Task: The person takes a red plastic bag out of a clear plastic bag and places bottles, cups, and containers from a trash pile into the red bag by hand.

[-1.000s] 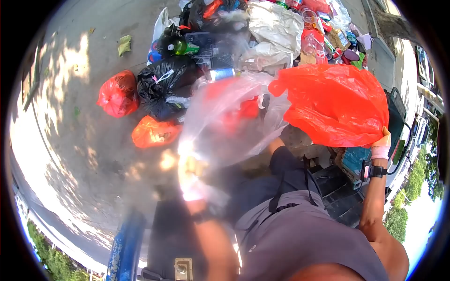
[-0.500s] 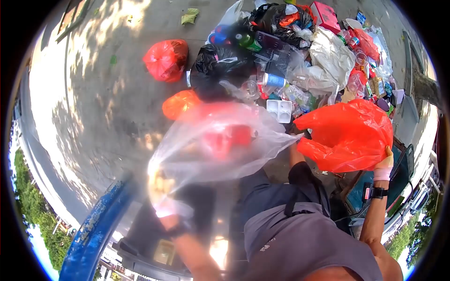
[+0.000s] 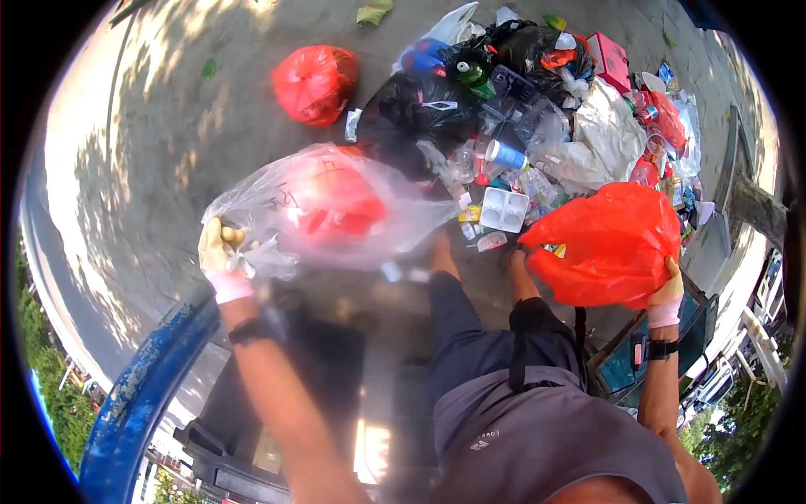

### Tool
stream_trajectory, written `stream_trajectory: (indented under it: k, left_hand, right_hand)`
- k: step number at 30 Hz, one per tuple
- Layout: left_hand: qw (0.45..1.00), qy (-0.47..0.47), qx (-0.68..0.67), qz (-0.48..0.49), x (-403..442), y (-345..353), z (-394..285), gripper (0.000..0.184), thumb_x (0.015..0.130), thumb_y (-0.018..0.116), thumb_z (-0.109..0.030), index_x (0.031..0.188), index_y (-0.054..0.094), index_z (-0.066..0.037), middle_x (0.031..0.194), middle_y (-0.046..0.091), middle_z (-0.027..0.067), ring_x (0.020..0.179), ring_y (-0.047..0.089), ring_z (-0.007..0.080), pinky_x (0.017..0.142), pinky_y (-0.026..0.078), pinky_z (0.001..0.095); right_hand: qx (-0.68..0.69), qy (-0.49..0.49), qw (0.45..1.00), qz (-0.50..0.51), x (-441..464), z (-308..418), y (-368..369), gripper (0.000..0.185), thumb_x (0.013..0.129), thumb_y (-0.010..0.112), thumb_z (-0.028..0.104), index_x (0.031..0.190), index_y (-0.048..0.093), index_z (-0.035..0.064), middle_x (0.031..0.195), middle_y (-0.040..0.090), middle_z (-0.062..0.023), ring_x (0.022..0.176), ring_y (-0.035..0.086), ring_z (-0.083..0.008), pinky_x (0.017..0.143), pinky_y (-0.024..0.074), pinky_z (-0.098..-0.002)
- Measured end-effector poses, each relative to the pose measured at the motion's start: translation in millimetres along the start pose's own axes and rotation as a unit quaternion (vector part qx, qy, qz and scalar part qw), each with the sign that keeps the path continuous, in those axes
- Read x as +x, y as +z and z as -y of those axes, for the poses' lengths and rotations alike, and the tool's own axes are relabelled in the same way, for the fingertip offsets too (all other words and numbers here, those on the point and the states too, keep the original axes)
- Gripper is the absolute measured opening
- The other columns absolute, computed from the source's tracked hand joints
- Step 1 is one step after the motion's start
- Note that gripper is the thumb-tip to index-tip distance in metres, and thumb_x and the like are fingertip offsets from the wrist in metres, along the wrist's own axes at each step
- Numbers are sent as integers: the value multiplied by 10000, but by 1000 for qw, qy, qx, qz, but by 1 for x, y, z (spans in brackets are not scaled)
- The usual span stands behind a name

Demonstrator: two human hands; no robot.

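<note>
My left hand [image 3: 220, 244], in a pale glove, is closed on the edge of a clear plastic bag [image 3: 277, 181] stretched out towards the middle. Red plastic shows through or behind that clear film; I cannot tell whether it lies inside. On the other side, my right hand [image 3: 669, 287], also gloved, grips the rim of a red plastic bag [image 3: 600, 252], which hangs puffed out with its mouth towards the middle. Between the two bags, a white tray with round hollows [image 3: 504, 209] lies on the ground near my feet.
A heap of rubbish lies ahead, with black bags [image 3: 424, 109], a green bottle [image 3: 475, 80], a blue-and-white cup [image 3: 506, 155] and a pink box [image 3: 609, 61]. Left of it sits a tied red bag [image 3: 315, 84]. A blue rail [image 3: 155, 386] and a dark bin [image 3: 277, 395] stand close on my left.
My left hand has moved up and to the left, and the clear bag has come away from the red bag on the right. Small items have appeared on the ground below the tray.
</note>
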State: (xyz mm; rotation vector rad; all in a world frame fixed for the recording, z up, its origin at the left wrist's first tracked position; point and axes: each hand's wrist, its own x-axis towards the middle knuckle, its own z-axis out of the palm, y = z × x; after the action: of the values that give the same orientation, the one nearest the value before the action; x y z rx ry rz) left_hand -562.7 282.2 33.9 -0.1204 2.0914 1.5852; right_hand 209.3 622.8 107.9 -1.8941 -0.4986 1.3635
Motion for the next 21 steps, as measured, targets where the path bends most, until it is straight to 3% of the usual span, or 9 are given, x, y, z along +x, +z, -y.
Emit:
stream_trajectory:
  k: [3,5,7,9,13,15,17,19,21]
  left_hand:
    - [999,23,-31,10,54,23,-13,221,1049,722,-191,1169,740,-5,838,721,60,763,732,219,761,628,365]
    - [996,78,-33,35,85,43,-20,250,1048,731,-196,1192,753,8,982,799,108,878,775,255,909,633,397]
    - [994,92,-14,55,111,67,-35,255,1049,720,-195,1190,753,15,1053,806,133,981,779,270,958,619,401]
    - [994,90,-6,61,122,103,-43,266,1051,710,-195,1195,752,24,1099,806,146,1053,771,268,999,602,394]
    - [975,93,9,204,173,158,-1,282,1023,697,-111,1275,749,3,1150,796,84,1036,748,197,987,586,334]
    - [966,0,31,257,165,194,13,356,1024,683,-111,1361,722,-7,1243,771,64,1091,712,148,989,555,294]
    - [911,91,251,315,154,212,25,567,1016,712,-192,1544,585,-29,1440,692,78,1235,650,155,1039,510,299]
    - [826,159,400,364,162,220,29,660,982,752,-291,1558,559,-30,1507,652,132,1312,637,218,1088,501,337]
    - [774,257,492,304,143,228,2,673,949,772,-374,1515,603,-52,1446,689,177,1292,669,273,1091,508,370]
  right_hand:
    - [-19,-21,999,25,0,-5,5,381,1075,671,285,1352,671,23,1397,687,-113,1274,630,-286,1147,479,-402]
    - [19,8,999,40,-17,-3,24,381,1083,663,282,1358,668,19,1400,682,-111,1287,624,-276,1154,475,-394]
    - [21,5,998,65,-35,-2,37,386,1080,665,276,1367,665,20,1404,679,-111,1291,621,-272,1156,474,-396]
    - [12,-12,998,68,-37,-3,34,389,1076,666,271,1375,661,22,1409,678,-111,1299,617,-272,1158,473,-402]
    - [27,-3,999,27,-37,-16,39,405,1059,671,242,1403,649,31,1401,690,-115,1289,636,-283,1150,483,-424]
    - [42,11,999,1,-30,-26,29,413,1051,673,225,1416,643,32,1391,698,-115,1271,652,-286,1142,488,-427]
    - [44,12,999,-14,-33,-29,23,363,1043,676,201,1367,677,40,1364,717,-109,1242,672,-278,1130,503,-424]
    - [45,14,999,-13,-38,-31,12,292,1044,682,211,1282,719,48,1335,739,-99,1240,677,-269,1130,509,-431]
    - [27,-6,999,-21,-35,-37,-6,332,1051,672,211,1330,703,34,1352,726,-100,1248,668,-261,1128,503,-413]
